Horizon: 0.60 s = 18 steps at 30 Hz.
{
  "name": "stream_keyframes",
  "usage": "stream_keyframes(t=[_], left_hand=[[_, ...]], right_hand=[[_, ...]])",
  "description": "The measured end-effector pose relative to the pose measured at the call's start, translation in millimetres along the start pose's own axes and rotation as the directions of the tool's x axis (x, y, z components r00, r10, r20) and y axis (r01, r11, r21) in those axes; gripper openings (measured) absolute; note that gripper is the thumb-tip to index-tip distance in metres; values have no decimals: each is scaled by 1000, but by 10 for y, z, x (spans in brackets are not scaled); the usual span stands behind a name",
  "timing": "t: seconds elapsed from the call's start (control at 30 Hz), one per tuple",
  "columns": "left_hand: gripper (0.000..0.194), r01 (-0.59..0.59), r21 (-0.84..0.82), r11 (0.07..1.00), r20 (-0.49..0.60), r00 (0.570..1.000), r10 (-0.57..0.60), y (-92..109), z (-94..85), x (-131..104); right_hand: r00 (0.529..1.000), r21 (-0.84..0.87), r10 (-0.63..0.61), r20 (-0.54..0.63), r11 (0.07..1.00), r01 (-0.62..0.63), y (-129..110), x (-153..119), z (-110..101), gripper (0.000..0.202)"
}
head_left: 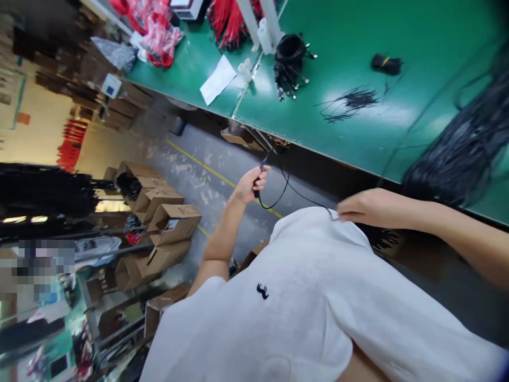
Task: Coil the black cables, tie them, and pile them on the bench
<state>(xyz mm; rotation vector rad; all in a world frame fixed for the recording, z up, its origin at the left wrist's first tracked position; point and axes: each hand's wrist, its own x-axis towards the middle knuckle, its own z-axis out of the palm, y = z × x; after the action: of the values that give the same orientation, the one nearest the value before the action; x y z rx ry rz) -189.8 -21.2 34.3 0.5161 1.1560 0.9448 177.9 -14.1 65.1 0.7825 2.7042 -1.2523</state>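
Observation:
A thin black cable (pixel 287 183) hangs in a loop between my two hands, beyond the front edge of the green table. My left hand (pixel 250 184) is closed in a fist around a coiled or doubled part of it, and a dark end sticks out past the fingers. My right hand (pixel 363 206) pinches the cable's other stretch close to my white shirt, with the fingertips pressed together. On the table near my right arm lies a large heap of black cables (pixel 457 148), partly blurred.
On the green table (pixel 397 26) are a coiled black cable bundle (pixel 290 58), loose black ties (pixel 350 101), a small banded bundle (pixel 386 64), a white paper (pixel 218 79) and red cables (pixel 230 24). Cardboard boxes (pixel 175 220) stand on the floor across the aisle.

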Motion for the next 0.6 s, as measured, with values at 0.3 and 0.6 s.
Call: stream_keyframes(t=[0.3, 0.6], left_hand=[[21, 139, 102, 985, 433, 885, -169, -254, 1109, -93], [22, 4, -59, 998, 262, 965, 12, 301, 646, -452]], right_hand=[[845, 166, 191, -499, 978, -123, 443, 309, -532, 37], [594, -169, 500, -630, 658, -733, 2058, -944, -458, 45]])
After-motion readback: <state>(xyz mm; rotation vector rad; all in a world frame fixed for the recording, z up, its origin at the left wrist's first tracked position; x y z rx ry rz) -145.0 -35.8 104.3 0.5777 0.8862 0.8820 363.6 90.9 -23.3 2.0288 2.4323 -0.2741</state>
